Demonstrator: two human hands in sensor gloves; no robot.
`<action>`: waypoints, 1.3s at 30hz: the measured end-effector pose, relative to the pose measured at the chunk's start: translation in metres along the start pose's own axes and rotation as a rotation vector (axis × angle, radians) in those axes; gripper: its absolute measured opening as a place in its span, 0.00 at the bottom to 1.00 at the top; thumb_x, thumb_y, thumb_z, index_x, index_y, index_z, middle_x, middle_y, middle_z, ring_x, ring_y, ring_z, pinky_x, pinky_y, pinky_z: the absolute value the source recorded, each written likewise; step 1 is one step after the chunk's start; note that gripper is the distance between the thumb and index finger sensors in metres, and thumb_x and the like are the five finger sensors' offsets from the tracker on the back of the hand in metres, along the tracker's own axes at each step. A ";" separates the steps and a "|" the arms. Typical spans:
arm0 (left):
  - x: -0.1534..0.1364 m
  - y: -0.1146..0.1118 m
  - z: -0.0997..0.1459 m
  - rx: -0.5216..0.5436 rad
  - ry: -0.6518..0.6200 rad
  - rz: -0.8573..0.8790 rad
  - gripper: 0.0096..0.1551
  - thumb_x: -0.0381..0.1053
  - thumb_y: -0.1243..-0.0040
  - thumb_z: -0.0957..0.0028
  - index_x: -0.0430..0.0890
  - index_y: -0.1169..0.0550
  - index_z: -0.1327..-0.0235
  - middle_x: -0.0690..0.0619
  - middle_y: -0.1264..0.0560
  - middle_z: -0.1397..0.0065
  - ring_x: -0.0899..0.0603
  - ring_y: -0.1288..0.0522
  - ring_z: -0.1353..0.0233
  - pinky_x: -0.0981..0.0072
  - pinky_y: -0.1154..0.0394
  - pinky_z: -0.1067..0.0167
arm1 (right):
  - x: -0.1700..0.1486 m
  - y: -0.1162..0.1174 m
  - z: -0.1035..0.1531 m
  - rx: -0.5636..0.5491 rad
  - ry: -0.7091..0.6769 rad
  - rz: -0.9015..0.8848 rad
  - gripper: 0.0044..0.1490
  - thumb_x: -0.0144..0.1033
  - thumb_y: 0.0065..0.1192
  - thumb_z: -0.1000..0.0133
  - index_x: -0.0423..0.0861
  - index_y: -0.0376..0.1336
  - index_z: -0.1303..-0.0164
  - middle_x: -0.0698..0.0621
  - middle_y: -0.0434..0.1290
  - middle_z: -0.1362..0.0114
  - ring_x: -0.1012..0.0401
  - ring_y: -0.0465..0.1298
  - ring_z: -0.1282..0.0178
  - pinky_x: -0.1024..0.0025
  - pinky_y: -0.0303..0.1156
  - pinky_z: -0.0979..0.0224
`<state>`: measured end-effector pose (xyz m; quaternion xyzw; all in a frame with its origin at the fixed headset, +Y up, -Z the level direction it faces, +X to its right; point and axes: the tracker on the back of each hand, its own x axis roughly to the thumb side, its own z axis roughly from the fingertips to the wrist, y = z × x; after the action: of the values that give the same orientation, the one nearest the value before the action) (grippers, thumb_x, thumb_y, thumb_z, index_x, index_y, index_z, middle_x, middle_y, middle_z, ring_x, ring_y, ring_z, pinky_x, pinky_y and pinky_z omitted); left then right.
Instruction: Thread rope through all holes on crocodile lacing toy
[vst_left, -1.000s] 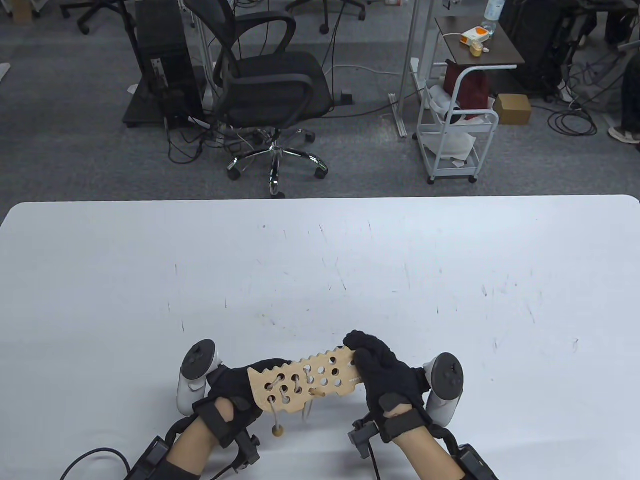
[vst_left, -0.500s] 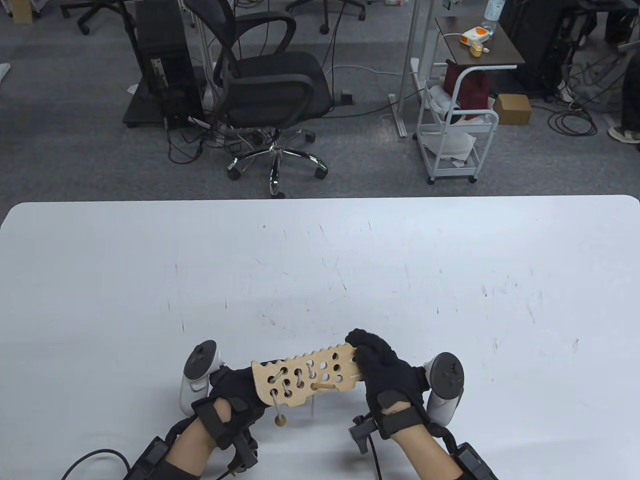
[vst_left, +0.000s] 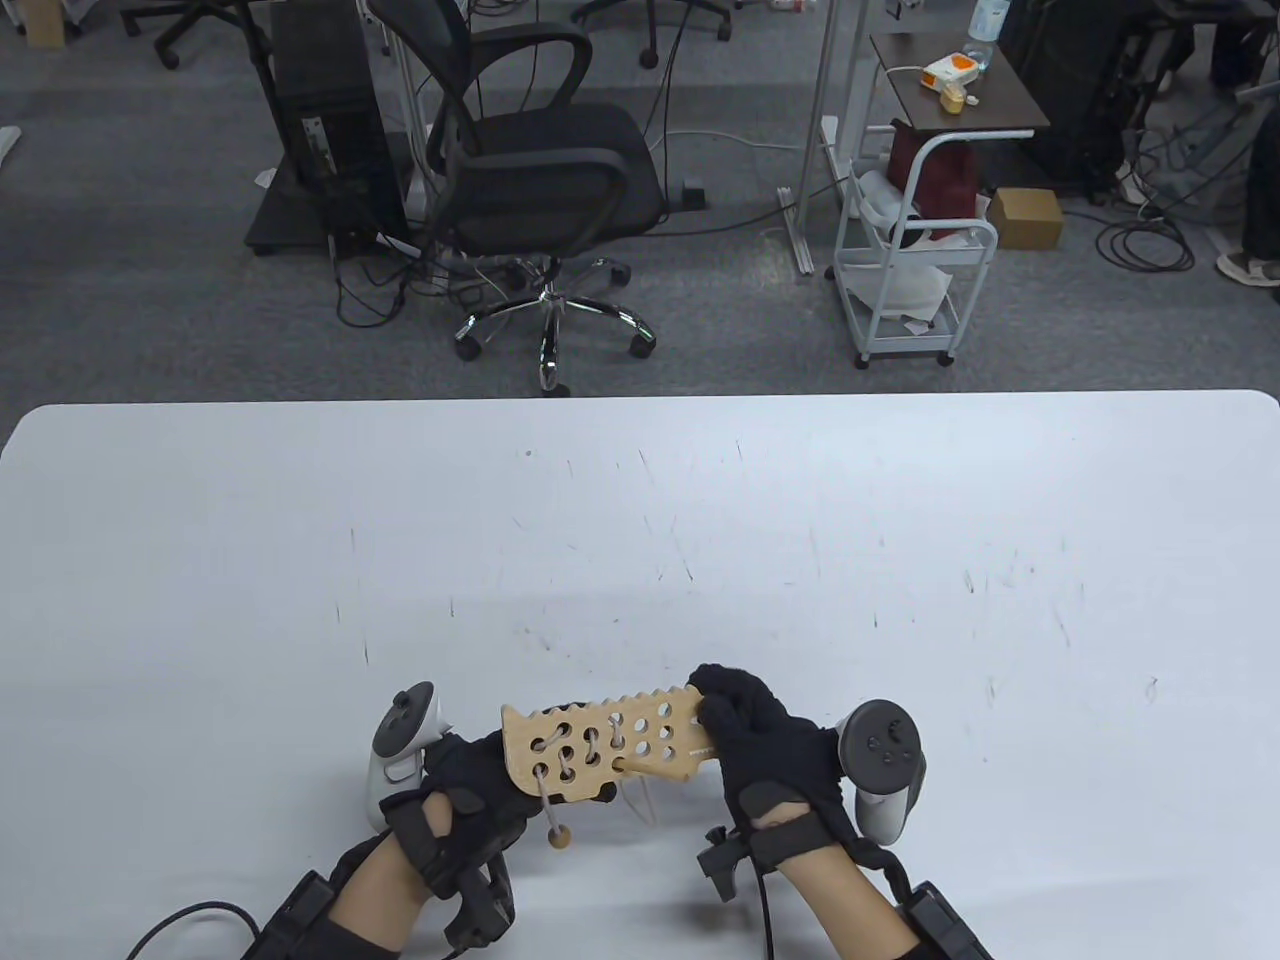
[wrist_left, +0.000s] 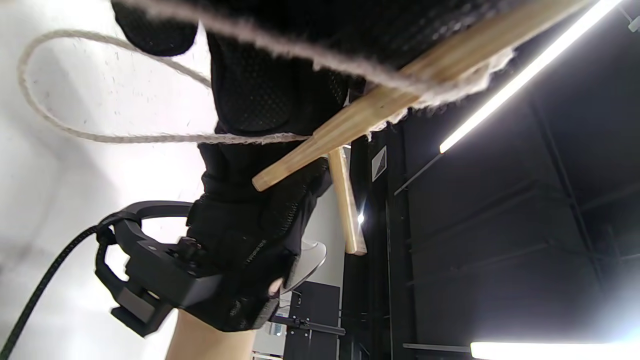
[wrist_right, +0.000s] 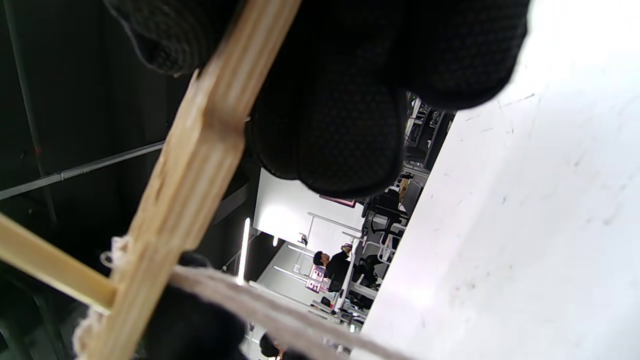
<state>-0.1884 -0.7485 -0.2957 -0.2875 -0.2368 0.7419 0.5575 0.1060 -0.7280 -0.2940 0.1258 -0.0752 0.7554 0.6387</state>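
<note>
- Your right hand (vst_left: 765, 735) grips the crocodile's (vst_left: 610, 745) right end, above the table (vst_left: 900, 560).
- Your left hand (vst_left: 470, 785) holds its left end from beneath.
- The rope (vst_left: 640, 800) loops below; its needle (vst_left: 650, 765) pokes through a hole.

The crocodile lacing board (vst_left: 610, 745), held above the table by both hands, now tilts its face further away from the camera than a second ago. The wooden needle (vst_left: 640, 768) pokes further through a hole, and the rope (vst_left: 645, 800) forms a loop beneath.
</note>
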 end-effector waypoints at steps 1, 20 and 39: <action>0.000 0.000 0.000 0.002 0.000 0.004 0.30 0.50 0.38 0.51 0.60 0.25 0.31 0.53 0.18 0.32 0.44 0.18 0.35 0.43 0.32 0.29 | 0.000 0.000 0.000 -0.002 -0.006 0.016 0.32 0.46 0.58 0.48 0.41 0.65 0.39 0.49 0.84 0.46 0.53 0.86 0.56 0.56 0.77 0.49; 0.008 0.016 0.010 0.174 -0.012 -0.066 0.31 0.55 0.42 0.47 0.59 0.28 0.27 0.50 0.27 0.24 0.39 0.28 0.27 0.41 0.37 0.27 | -0.001 -0.009 0.000 -0.037 0.031 -0.108 0.30 0.45 0.59 0.49 0.40 0.65 0.42 0.51 0.84 0.51 0.56 0.88 0.62 0.57 0.78 0.53; 0.043 0.024 0.034 0.481 -0.198 -0.434 0.38 0.65 0.42 0.49 0.67 0.36 0.23 0.47 0.43 0.16 0.34 0.46 0.18 0.38 0.48 0.23 | -0.008 -0.015 -0.001 -0.075 0.083 -0.058 0.30 0.45 0.62 0.48 0.39 0.65 0.42 0.49 0.84 0.51 0.54 0.88 0.62 0.56 0.78 0.53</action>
<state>-0.2370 -0.7145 -0.2944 -0.0171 -0.1638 0.6650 0.7285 0.1216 -0.7330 -0.2979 0.0726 -0.0734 0.7376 0.6673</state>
